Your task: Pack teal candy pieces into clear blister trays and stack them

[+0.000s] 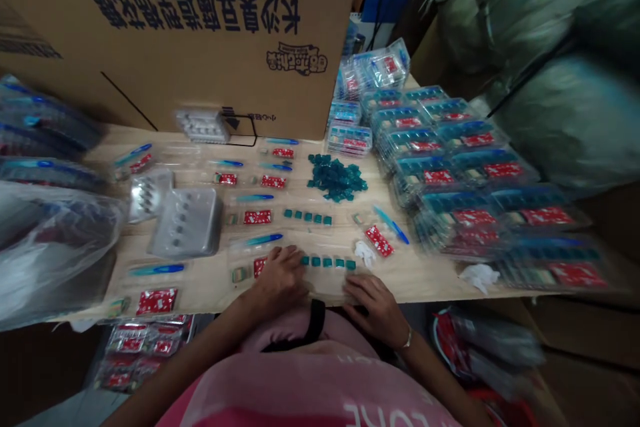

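Hands are set apart: L hand [283,273] is laid, fingers curled, over L end of the near clear tray [326,283], R hand [377,303] is rested at its R end; whether plastic is pinched by either can't be told. Tray is placed flat on the surface [400,275], at the near edge, prob. so both ends can be steadied w/o stretching. Loose teal pieces [336,178] are heaped beyond tray, prob. for quick picking; filled packs [440,177] are stacked well to R of it, presumably out of the way. In tray, approx. five small teal cubes [327,263] are lined up, evenly spaced; a red patterned packet [259,267], partly hidden, is seen to its L.
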`<state>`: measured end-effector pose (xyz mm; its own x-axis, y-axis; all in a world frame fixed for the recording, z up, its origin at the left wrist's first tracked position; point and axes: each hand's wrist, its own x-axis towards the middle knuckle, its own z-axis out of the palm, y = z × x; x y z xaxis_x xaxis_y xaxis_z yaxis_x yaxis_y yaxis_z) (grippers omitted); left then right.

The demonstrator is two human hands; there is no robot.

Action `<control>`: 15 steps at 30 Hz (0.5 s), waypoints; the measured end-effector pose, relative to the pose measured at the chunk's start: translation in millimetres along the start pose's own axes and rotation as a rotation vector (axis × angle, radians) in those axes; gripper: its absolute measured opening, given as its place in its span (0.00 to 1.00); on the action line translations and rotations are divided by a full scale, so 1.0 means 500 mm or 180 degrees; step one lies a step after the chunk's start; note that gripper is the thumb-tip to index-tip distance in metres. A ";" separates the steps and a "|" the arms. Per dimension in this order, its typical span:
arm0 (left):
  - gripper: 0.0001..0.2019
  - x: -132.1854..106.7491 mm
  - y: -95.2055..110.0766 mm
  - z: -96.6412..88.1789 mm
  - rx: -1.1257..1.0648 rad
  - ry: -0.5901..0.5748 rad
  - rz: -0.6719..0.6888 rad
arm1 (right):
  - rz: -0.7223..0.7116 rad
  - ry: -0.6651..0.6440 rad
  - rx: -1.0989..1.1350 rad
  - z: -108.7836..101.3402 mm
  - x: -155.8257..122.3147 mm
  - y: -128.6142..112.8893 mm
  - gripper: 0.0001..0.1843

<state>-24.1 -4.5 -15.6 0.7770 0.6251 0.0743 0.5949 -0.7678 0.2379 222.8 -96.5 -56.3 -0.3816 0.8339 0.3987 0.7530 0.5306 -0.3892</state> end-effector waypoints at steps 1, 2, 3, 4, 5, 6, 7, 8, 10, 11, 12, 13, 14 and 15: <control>0.10 0.011 0.003 0.003 0.0018 -0.0137 0.0037 | 0.0011 -0.0031 -0.0027 -0.004 -0.007 0.000 0.16; 0.10 0.016 0.006 0.006 0.0028 -0.0231 0.0055 | 0.0021 -0.0048 -0.0056 -0.007 -0.015 0.000 0.17; 0.10 0.018 0.008 0.008 0.0027 -0.0270 0.0067 | 0.0020 -0.0039 -0.0083 -0.010 -0.023 0.000 0.17; 0.10 0.017 0.011 0.008 0.0012 -0.0262 0.0082 | 0.0022 0.0001 -0.0104 -0.012 -0.032 0.001 0.18; 0.10 0.013 0.013 0.007 -0.0012 -0.0221 0.0104 | 0.0047 0.0067 -0.0119 -0.014 -0.042 0.002 0.18; 0.09 0.008 0.015 0.006 -0.0040 -0.0148 0.0112 | 0.0114 0.0170 -0.0119 -0.015 -0.052 0.004 0.19; 0.08 0.001 0.017 0.004 -0.0068 -0.0055 0.0111 | 0.0226 0.0309 -0.0104 -0.016 -0.062 0.005 0.18; 0.06 -0.006 0.019 0.001 -0.0095 0.0062 0.0094 | 0.0378 0.0467 -0.0080 -0.018 -0.072 0.006 0.17; 0.05 -0.021 0.021 -0.002 -0.0134 0.0317 0.0000 | 0.0699 0.0764 -0.0036 -0.021 -0.087 0.008 0.15; 0.06 -0.029 0.022 -0.003 -0.0146 0.0424 -0.0059 | 0.0811 0.0867 -0.0025 -0.023 -0.092 0.008 0.14; 0.07 -0.036 0.023 -0.004 -0.0167 0.0502 -0.0089 | 0.0873 0.0925 -0.0023 -0.024 -0.096 0.007 0.14; 0.08 -0.042 0.024 -0.003 -0.0207 0.0517 -0.0055 | 0.0892 0.0923 -0.0034 -0.025 -0.097 0.006 0.15; 0.08 -0.048 0.025 -0.003 -0.0270 0.0454 0.0040 | 0.0870 0.0857 -0.0052 -0.024 -0.097 0.004 0.16; 0.09 -0.052 0.026 -0.002 -0.0346 0.0310 0.0183 | 0.0812 0.0728 -0.0079 -0.023 -0.096 0.002 0.18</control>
<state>-36.9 -30.9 -13.3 0.7823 0.5954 0.1832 0.5202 -0.7862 0.3336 247.8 -137.6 -66.2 -0.0514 0.8822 0.4681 0.8225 0.3032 -0.4812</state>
